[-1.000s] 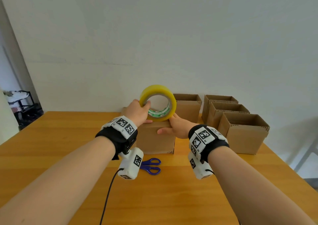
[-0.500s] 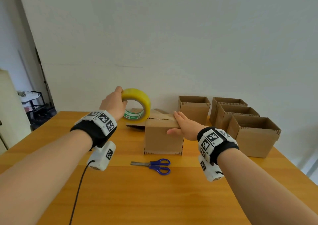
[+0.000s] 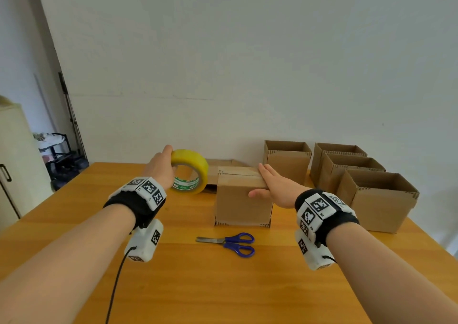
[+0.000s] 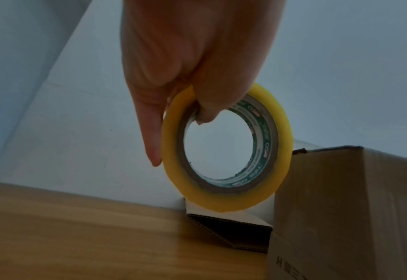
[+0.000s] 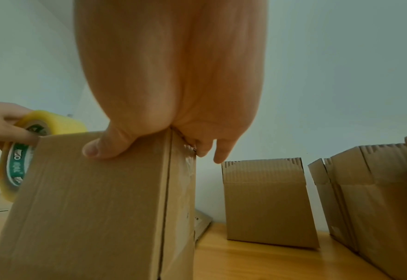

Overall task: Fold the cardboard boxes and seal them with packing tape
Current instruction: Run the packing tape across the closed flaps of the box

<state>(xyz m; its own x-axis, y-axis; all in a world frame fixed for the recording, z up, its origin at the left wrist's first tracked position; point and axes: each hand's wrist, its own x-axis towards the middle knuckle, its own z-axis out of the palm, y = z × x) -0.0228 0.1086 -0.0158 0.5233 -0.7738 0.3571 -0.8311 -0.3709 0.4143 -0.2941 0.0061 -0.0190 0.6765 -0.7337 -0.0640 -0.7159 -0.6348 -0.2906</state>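
Note:
My left hand [image 3: 162, 168] grips a yellow roll of packing tape [image 3: 190, 171], thumb inside the core [image 4: 206, 113] and fingers over the outer rim. The roll [image 4: 223, 195] hangs upright just left of a closed cardboard box [image 3: 243, 199], slightly above the table. A clear strip seems to run from the roll to the box's top left edge [image 4: 305, 145]. My right hand [image 3: 271, 187] rests on the box's top right edge, fingers straight along the top. Its thumb [image 5: 101, 149] presses the front face. Glossy tape shows on the box's right side [image 5: 188, 166].
Blue-handled scissors [image 3: 230, 243] lie on the wooden table [image 3: 223, 286] in front of the box. Several open-topped cardboard boxes [image 3: 287, 160] stand at the back right. A flat cardboard piece [image 3: 223, 162] lies behind the roll. A cabinet [image 3: 12, 162] stands at the left.
My left hand has carried the tape roll from above the box to the left and down beside it. The right hand has stayed on the box top.

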